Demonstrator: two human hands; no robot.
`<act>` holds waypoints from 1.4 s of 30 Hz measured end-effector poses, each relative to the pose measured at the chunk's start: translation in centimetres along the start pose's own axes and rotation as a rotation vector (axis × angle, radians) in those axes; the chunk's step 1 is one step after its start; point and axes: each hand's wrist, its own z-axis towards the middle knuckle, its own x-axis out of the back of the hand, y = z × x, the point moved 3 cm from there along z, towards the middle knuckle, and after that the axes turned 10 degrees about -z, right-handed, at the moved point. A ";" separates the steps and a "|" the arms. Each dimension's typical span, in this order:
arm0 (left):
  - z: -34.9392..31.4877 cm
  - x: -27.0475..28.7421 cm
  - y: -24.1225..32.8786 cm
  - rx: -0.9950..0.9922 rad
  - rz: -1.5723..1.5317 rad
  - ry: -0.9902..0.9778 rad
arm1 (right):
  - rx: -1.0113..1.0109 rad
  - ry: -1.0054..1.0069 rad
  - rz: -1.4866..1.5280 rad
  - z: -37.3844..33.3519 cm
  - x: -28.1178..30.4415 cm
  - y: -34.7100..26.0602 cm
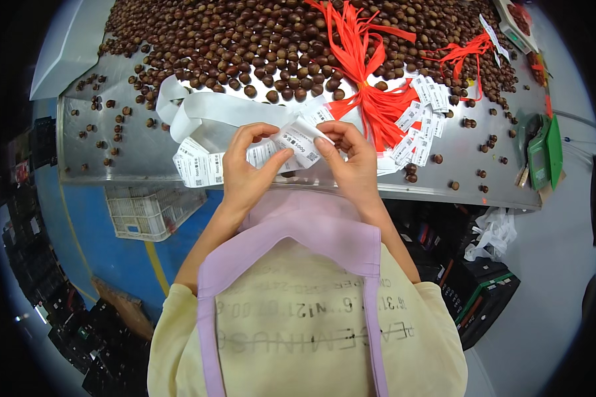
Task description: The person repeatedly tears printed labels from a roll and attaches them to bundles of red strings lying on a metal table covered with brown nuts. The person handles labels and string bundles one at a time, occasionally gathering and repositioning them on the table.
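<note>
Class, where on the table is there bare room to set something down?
On the silver metal table, near left, between loose round brown nuts and the white paper label strip; a smaller patch near right, beside the green plastic device. Heaped nuts crowd the back; red ribbons, white tags, left hand and right hand crowd near centre.

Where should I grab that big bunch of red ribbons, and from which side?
Probably pinch the red ribbons at their narrow waist, coming from above: they gather together there and fan out both ways. The near end looks harder, with white tags spread loosely around it.
</note>
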 end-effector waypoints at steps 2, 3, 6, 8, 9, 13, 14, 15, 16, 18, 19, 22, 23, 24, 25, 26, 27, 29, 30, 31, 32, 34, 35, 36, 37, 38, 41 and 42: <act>-0.1 -0.1 0.3 0.055 -0.034 0.005 | -0.010 -0.002 0.013 -0.1 0.1 -0.4; 0.1 0.0 0.4 0.065 -0.036 0.010 | -0.007 0.010 0.009 0.0 0.0 -0.4; 0.3 0.2 0.4 0.059 -0.004 0.015 | -0.006 0.037 -0.009 0.1 -0.2 -0.4; 0.1 -0.1 0.4 0.006 0.073 0.003 | -0.012 0.049 -0.027 0.1 0.1 -0.4; 0.0 -0.2 0.5 -0.015 0.099 -0.023 | -0.025 0.040 -0.039 0.0 0.2 -0.3; 0.0 -0.8 0.6 -0.095 0.102 -0.106 | -0.057 0.023 0.030 -0.1 0.2 0.1; 0.0 -1.0 0.8 -0.110 0.098 -0.123 | -0.060 0.025 0.077 -0.1 0.1 0.1; 0.0 -1.2 1.0 -0.127 0.092 -0.145 | -0.053 0.013 0.052 -0.1 0.1 0.2; 0.1 -1.3 1.2 -0.185 0.126 -0.179 | -0.045 0.003 0.027 -0.2 0.1 0.3; 0.1 -1.4 1.3 -0.306 0.182 -0.249 | -0.008 0.003 -0.074 -0.2 0.0 0.2; -0.1 -1.4 1.0 -0.212 0.095 -0.249 | 0.022 0.011 -0.147 -0.2 -0.3 0.0; -0.7 -1.6 0.3 -0.066 -0.101 -0.210 | 0.328 0.120 -0.417 -0.1 -0.2 -1.4; -0.7 -1.7 -0.1 -0.022 -0.105 -0.208 | 0.375 0.121 -0.466 -0.2 0.1 -1.3; -0.8 -1.5 -0.5 0.022 -0.102 -0.203 | 0.451 0.059 -0.526 0.0 0.3 -1.1; -0.9 -1.4 -0.7 0.067 -0.099 -0.197 | 0.460 0.034 -0.526 -0.2 0.4 -0.9; -0.8 -1.5 -0.7 0.056 -0.096 -0.185 | 0.469 0.007 -0.525 -0.3 0.3 -0.5; -0.7 -1.5 -0.7 0.056 -0.079 -0.196 | 0.477 -0.018 -0.523 -0.4 0.2 -0.3; -0.5 -1.5 -0.7 0.057 -0.043 -0.214 | 0.456 0.027 -0.510 -0.6 0.3 -0.5; -0.6 -1.3 -0.7 0.088 -0.056 -0.206 | 0.432 0.042 -0.498 -0.7 0.2 -0.4; -0.6 -1.4 -0.7 0.091 -0.085 -0.212 | 0.408 0.056 -0.484 -0.7 0.1 -0.4; -0.5 -1.8 -0.5 0.094 -0.113 -0.218 | 0.404 0.062 -0.509 -0.7 0.3 -0.3; -0.4 -1.6 -0.5 0.102 -0.136 -0.265 | 0.398 0.066 -0.532 -0.7 0.6 -0.2; -0.4 -1.6 -0.3 0.132 -0.160 -0.271 | 0.406 0.079 -0.551 -0.7 0.7 -0.3; -0.4 -2.0 -0.2 0.158 -0.194 -0.279 | 0.415 0.094 -0.579 -0.7 1.0 -0.5; -0.4 -2.1 -0.3 0.184 -0.227 -0.286 | 0.423 0.109 -0.607 -0.7 1.0 -0.6; -0.4 -1.9 -0.6 0.170 -0.226 -0.284 | 0.433 0.127 -0.593 -0.7 0.8 -0.8; -0.4 -1.7 -1.0 0.223 -0.186 -0.303 | 0.426 0.120 -0.560 -0.8 0.7 -0.6; -0.3 -1.6 -0.9 0.231 -0.156 -0.327 | 0.409 0.107 -0.550 -0.8 0.6 -0.6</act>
